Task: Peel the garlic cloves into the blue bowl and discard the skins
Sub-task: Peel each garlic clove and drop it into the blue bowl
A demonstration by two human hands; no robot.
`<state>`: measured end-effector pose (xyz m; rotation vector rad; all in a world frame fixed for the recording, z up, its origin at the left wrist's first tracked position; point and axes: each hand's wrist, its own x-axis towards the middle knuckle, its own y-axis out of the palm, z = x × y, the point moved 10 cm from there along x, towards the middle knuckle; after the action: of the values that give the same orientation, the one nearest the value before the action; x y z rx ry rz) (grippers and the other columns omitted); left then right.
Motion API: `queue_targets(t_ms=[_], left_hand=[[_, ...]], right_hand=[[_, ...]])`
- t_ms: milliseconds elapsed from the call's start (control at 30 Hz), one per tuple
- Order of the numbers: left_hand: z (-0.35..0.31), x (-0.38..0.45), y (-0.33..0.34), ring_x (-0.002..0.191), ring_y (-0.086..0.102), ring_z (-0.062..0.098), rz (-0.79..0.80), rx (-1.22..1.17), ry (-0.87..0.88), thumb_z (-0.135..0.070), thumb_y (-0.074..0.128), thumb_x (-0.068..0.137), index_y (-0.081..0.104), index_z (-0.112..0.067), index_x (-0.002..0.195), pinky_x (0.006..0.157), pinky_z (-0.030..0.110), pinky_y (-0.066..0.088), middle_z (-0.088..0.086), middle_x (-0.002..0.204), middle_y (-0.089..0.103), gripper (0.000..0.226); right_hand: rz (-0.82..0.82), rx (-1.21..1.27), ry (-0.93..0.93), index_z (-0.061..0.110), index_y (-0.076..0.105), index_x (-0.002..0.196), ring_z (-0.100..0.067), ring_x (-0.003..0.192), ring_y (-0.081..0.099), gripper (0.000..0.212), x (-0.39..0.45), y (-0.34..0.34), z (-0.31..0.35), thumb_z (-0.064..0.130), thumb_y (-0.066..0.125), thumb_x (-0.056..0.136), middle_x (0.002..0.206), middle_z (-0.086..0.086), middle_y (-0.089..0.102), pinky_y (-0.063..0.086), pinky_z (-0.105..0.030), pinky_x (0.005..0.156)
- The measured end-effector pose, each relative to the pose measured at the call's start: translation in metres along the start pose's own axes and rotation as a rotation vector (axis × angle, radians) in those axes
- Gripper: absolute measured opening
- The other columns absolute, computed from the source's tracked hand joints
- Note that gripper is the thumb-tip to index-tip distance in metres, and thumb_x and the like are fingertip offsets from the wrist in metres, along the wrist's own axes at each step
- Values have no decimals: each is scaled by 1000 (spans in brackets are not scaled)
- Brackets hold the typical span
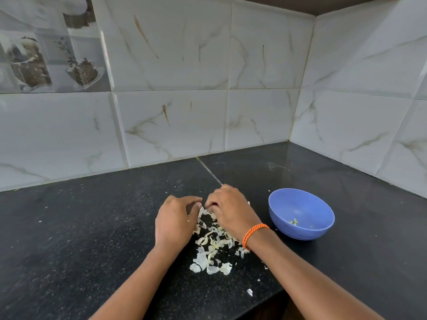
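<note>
Head view: both hands meet over the garlic skins (pixel 213 245) on the black surface (pixel 92 227).
Left hand (pixel 172 221): fingers curled inward, pinching something small; clove hidden.
Right hand (pixel 228 209): fingers curled down at the same spot; what it grips, cannot tell.
Blue bowl (pixel 300 214): just right of the hands, a few peeled bits inside.
Risk: loose skins are likely to scatter or drift into the bowl if a wrist sweeps the pile.

Blue bowl (pixel 301 213) upright on the counter, garlic bits (pixel 294 221) inside, papery skins (pixel 211 248) scattered just left.
</note>
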<state>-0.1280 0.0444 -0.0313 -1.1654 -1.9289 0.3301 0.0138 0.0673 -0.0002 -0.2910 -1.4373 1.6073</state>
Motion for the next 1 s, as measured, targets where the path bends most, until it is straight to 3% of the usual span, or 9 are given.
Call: queue_targets(t_ms=[100, 267, 400, 467, 567, 633, 767, 867, 1000], left_hand=[[-2, -2, -4, 69, 54, 10, -27, -20, -2, -30, 73, 99, 83, -37, 108, 61, 30, 49, -13, 64, 59, 15], [-10, -3, -6, 93, 52, 12, -54, 21, 24, -18, 73, 98, 83, -34, 107, 75, 33, 51, -18, 73, 65, 21], [-9, -5, -4, 102, 53, 13, -45, 21, 26, -15, 70, 99, 83, -34, 109, 80, 31, 50, -21, 86, 74, 25], [-7, -5, -1, 98, 53, 13, -20, -17, 11, -16, 70, 99, 83, -37, 106, 75, 30, 47, -18, 83, 74, 26], [-13, -3, 6, 83, 58, 12, 42, -132, 58, -20, 72, 98, 82, -42, 99, 67, 31, 43, -15, 77, 73, 24], [-24, -5, 5, 90, 61, 7, 71, -210, 84, -24, 77, 97, 83, -40, 99, 74, 28, 46, -22, 85, 76, 17], [-48, -14, 12, 105, 61, 3, 175, -245, 152, -39, 84, 92, 83, -45, 103, 86, 27, 50, -28, 93, 76, 12], [-52, -19, 19, 102, 62, 4, 187, -213, 156, -49, 86, 86, 83, -50, 99, 83, 33, 54, -19, 92, 76, 13], [-53, -21, 24, 93, 65, 4, 185, -179, 156, -43, 89, 85, 82, -51, 96, 79, 33, 56, -16, 90, 71, 16]], right_hand=[[126, -52, 54, 23, 80, 102, -16, 90, 62, 17, -9, 29, -5, 10, 71, 98, 99, 3, 56, 54, -29, 87], [-96, -10, 56, 18, 81, 98, -9, 92, 54, 12, 6, -14, -12, 11, 72, 98, 98, 0, 69, 42, -22, 81], [99, -69, 17, 19, 79, 99, -18, 93, 63, 17, -12, 32, 6, 4, 71, 95, 103, -2, 64, 53, -29, 85], [31, 41, 55, 24, 82, 95, -13, 88, 67, 12, -5, 13, -3, 13, 75, 96, 99, 1, 72, 54, -26, 85], [-127, 301, 106, 24, 85, 89, -3, 76, 70, 12, -6, -24, -14, 13, 80, 91, 81, 11, 77, 52, -14, 72], [-198, 402, 117, 24, 85, 90, -2, 76, 72, 12, -19, -36, -18, 12, 82, 89, 78, 13, 78, 54, -14, 70], [-271, 491, 159, 33, 75, 130, -3, 81, 74, 44, -50, -37, -40, 14, 82, 91, 82, 18, 79, 57, -15, 82], [-329, 434, 138, 33, 72, 135, -3, 88, 74, 45, -72, -35, -50, 14, 79, 94, 91, 19, 79, 58, -20, 83], [-410, 223, -35, 29, 73, 133, -4, 102, 67, 37, -84, -31, -41, 15, 75, 98, 111, 14, 75, 58, -30, 86]])
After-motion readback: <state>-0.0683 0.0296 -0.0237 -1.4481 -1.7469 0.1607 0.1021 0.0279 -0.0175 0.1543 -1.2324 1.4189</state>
